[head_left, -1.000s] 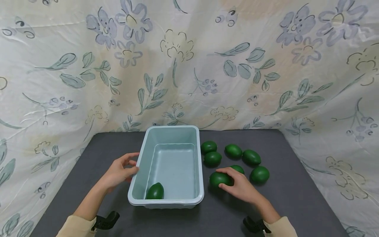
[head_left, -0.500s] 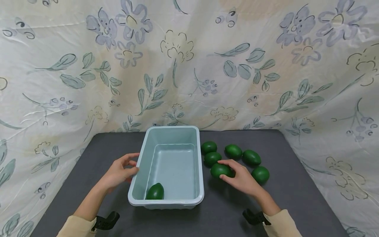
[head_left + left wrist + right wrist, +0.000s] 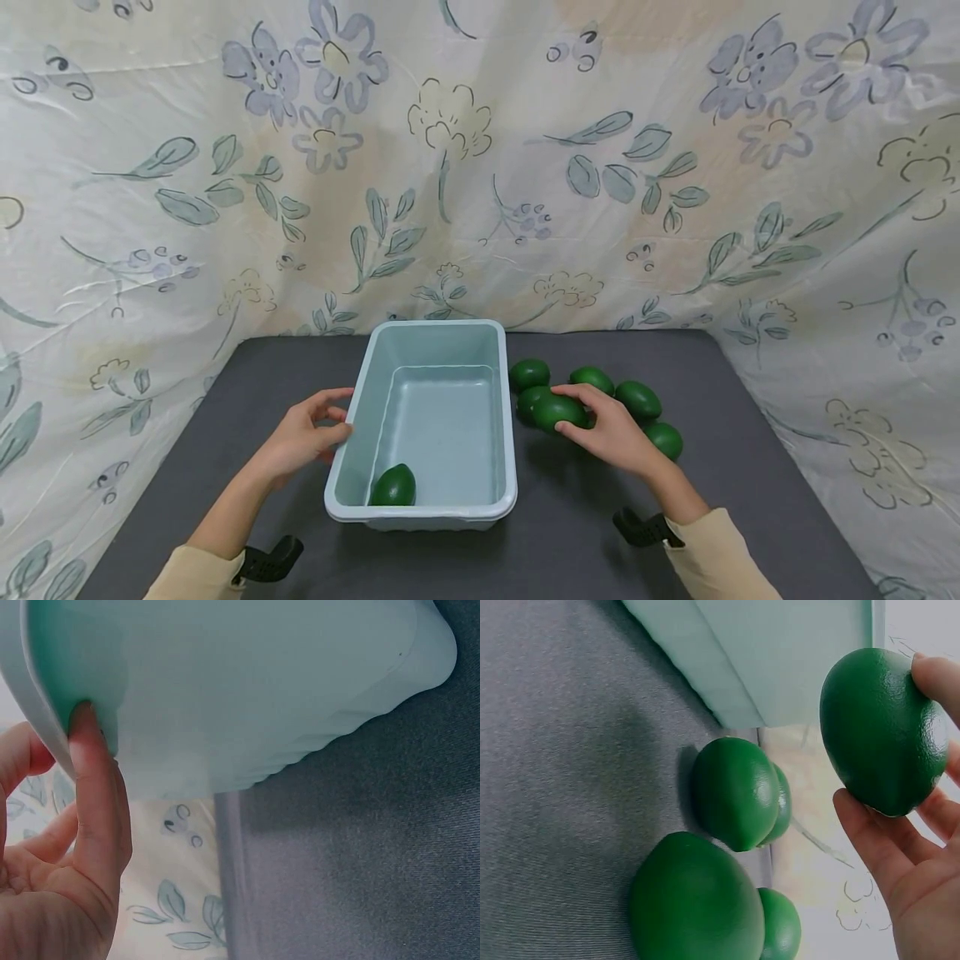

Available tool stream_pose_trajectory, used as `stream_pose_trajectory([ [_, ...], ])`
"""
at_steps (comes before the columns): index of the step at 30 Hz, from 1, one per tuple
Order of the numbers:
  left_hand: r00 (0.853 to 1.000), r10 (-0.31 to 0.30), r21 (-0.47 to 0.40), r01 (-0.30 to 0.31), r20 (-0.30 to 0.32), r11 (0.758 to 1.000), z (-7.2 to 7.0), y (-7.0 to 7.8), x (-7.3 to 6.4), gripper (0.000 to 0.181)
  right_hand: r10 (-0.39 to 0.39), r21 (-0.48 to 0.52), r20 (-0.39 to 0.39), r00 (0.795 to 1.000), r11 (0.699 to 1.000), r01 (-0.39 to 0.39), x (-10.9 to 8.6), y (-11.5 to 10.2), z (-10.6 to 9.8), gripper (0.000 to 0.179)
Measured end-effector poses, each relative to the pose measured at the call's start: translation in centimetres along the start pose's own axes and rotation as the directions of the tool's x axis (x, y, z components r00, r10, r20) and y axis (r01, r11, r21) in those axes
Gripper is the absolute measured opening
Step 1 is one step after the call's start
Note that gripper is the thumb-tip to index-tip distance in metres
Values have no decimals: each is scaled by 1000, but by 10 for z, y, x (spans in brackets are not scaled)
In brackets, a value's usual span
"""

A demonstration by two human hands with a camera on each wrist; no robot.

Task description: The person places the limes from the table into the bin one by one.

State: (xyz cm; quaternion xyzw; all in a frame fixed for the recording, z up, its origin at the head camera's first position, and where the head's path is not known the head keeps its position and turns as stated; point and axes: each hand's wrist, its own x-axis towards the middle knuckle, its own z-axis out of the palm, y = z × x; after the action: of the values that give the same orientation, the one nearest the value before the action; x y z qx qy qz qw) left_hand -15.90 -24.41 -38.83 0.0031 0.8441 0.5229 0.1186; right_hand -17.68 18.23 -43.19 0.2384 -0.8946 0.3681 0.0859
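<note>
A light blue plastic bin (image 3: 442, 425) stands on the dark table, and a green lime (image 3: 393, 485) lies in its near left corner. At the bin's left rim, my left hand (image 3: 303, 433) pinches the lip; in the left wrist view its fingertips (image 3: 84, 724) lie against the outer wall just under the lip. My right hand (image 3: 611, 433) holds another glossy green lime (image 3: 881, 731) between thumb and fingers, raised above the table to the right of the bin. In the head view the held lime overlaps a lime (image 3: 527, 404) lying beside the bin.
Several more limes lie right of the bin, among them a far one (image 3: 529, 373), one at the back (image 3: 591, 380), one farther right (image 3: 638, 400) and one partly behind my right wrist (image 3: 665, 439). A floral cloth (image 3: 480, 250) hangs behind the table.
My right hand has lifted its lime, moving it up and away from me in the head view. The left hand and the bin stay where they were.
</note>
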Motion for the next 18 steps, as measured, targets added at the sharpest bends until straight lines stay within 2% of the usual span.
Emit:
stream_pose_trajectory([
  [9,1000,3,6,-3,-14,1000,0,-1,0,57,4,26,15,1000,1000,-4,13,-6,-7,50],
  [18,1000,6,-8,-6,1,1000,0,-1,0,57,15,44,29,999,999,-16,31,-16,-14,49],
])
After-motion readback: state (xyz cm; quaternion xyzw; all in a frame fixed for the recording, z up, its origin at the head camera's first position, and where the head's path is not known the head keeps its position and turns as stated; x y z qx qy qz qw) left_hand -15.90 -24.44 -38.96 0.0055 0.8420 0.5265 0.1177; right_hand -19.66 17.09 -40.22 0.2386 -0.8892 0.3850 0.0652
